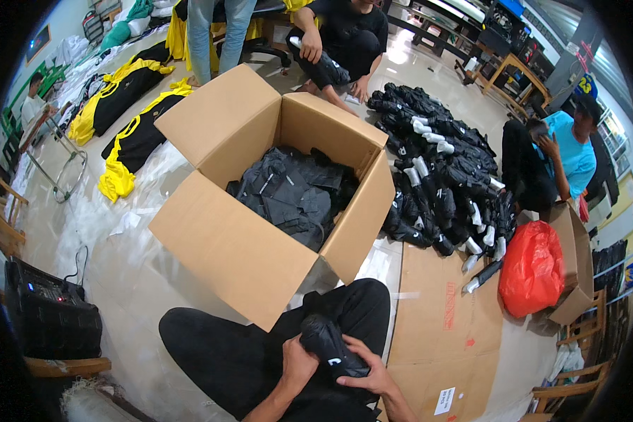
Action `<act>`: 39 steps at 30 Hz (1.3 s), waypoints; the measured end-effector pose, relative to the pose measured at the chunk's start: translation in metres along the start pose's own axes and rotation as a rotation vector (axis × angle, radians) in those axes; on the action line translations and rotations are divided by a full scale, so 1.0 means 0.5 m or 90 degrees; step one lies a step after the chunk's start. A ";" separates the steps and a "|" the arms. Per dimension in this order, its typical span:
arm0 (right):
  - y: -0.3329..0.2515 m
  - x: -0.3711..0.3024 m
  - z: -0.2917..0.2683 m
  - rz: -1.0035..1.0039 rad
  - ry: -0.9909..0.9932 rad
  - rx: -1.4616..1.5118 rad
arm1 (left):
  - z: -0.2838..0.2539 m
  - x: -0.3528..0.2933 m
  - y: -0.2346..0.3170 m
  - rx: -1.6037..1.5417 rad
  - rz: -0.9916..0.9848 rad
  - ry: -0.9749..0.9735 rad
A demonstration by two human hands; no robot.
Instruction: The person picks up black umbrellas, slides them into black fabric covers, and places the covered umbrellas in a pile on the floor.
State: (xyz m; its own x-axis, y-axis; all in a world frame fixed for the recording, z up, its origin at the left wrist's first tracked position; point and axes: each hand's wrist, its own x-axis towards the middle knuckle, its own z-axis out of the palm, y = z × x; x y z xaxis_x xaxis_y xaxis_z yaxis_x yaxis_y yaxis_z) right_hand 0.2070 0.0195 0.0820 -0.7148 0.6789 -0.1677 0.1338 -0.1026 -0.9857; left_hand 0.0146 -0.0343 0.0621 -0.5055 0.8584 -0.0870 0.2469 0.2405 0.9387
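cylindrical black fabric bundle (325, 339) held in front of the open brown cardboard box (235, 247)

left hand (297, 363) clasps the bundle's end nearer the box, right hand (371, 371) its farther end; black fabric (288, 193) lies inside the box, a heap of white-tipped black cylindrical bundles (464, 158) right of it.

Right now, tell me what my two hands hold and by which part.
A black bundle: the left hand holds its left side, the right hand its lower right end.

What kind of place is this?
Probably a packing workshop: there's an open brown cardboard box, a big heap of long black bundles, and yellow-and-black cloth lying on the pale floor.
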 end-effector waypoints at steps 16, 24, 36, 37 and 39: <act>0.022 -0.047 -0.017 0.131 0.081 0.087 | 0.079 0.002 -0.073 -0.184 -0.066 -0.090; 0.023 -0.099 -0.034 0.142 0.240 -0.002 | 0.092 -0.002 -0.018 0.011 -0.012 -0.149; -0.114 -0.122 -0.121 0.181 0.319 0.248 | 0.061 0.072 0.023 0.044 0.092 -0.187; -0.139 -0.127 -0.131 0.147 0.300 0.213 | 0.052 0.083 0.045 0.022 0.109 -0.175; -0.194 -0.150 -0.132 0.220 0.356 0.128 | 0.052 0.098 0.079 -0.002 0.153 -0.179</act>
State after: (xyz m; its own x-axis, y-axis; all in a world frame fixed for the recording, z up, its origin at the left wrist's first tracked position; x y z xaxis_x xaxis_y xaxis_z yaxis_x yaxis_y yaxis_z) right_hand 0.2927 0.0264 0.1912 -0.1850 0.8503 -0.4927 0.1222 -0.4776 -0.8701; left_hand 0.0211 0.0291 0.0864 -0.1864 0.9813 0.0489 0.3284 0.0153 0.9444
